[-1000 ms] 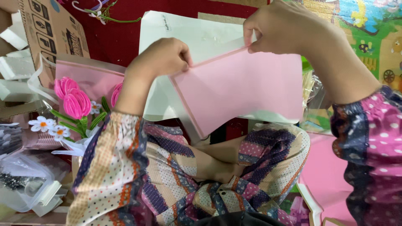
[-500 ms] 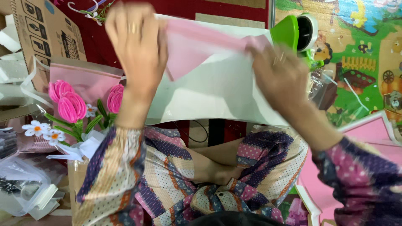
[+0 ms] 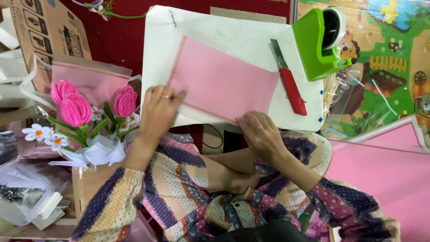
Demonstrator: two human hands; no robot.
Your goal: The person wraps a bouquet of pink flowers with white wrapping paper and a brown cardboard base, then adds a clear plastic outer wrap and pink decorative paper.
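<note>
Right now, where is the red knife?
The red knife lies on the white board, right of the pink sheet, just below-left of the green tape dispenser.

A brown cardboard box (image 3: 42,33) with black printed symbols stands at the top left, tilted. Below it, a clear plastic wrapper (image 3: 89,80) with a pink sheet inside stands behind the flowers. At the bottom left lies a clear plastic bag (image 3: 20,190) with small dark things inside. A small white label (image 3: 171,19) sits at the top corner of the white board (image 3: 233,31).
</note>
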